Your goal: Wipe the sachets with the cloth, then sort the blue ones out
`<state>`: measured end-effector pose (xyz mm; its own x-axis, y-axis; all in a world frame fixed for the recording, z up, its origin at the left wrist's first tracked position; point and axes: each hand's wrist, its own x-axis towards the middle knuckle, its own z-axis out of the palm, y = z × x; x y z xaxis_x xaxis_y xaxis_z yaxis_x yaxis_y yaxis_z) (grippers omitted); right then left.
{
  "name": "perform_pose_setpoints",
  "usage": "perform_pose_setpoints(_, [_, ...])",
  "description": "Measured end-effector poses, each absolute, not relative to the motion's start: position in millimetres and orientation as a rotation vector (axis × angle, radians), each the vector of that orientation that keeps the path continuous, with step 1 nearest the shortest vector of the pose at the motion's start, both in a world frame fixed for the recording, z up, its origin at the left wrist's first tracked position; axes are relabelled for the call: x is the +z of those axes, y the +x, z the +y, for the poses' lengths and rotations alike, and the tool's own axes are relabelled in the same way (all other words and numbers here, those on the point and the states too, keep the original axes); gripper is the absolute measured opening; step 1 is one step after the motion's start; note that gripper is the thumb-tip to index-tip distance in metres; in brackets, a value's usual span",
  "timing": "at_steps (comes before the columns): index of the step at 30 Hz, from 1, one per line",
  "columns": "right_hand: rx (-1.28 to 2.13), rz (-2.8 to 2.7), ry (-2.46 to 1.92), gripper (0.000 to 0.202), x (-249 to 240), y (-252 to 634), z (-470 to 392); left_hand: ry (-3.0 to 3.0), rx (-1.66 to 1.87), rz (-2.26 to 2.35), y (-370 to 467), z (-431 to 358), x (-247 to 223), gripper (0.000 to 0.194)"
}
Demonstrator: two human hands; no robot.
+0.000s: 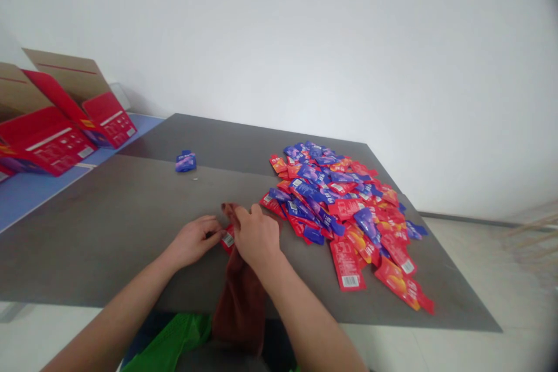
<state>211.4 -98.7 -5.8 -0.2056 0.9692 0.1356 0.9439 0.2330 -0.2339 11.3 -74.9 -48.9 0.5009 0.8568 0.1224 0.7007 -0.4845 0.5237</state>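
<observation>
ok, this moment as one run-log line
left hand: at edge of small red packet | right hand: gripping brown cloth | grey tabletop: red-and-blue packet pile, lone blue packet

Looks like a small packing workspace: large pile of red and blue packets (322,192) on a grey table (131,203), open printed cartons (102,110) alongside, plain white wall (279,40).

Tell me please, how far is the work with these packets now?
It looks early, though this is a guess. Perhaps done: the blue packet, lying apart on the left. In hand: a red packet, with the left hand at its edge and the right hand holding a brown cloth close to it. Probably waiting: the big red-and-blue pile on the right.
</observation>
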Motion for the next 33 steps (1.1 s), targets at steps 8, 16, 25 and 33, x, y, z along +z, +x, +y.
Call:
perform_pose_setpoints(8, [0.247,-2.243,-2.009,0.027,-23,216,-83,2.362,0.482,1.313,13,-73,-47,0.037])
perform_pose_setpoints(16, [0.223,-2.281,-1.796,0.025,-9,210,-116,2.347,0.502,1.299,11,-74,-51,0.037])
perform_pose_setpoints(25, [0.136,-2.108,-2.041,0.023,-36,211,-81,2.344,0.482,1.329,13,-74,-51,0.034])
perform_pose_setpoints(33, [0.096,-2.033,-2.124,0.023,-14,222,-41,2.406,0.431,1.271,9,-82,-45,0.016])
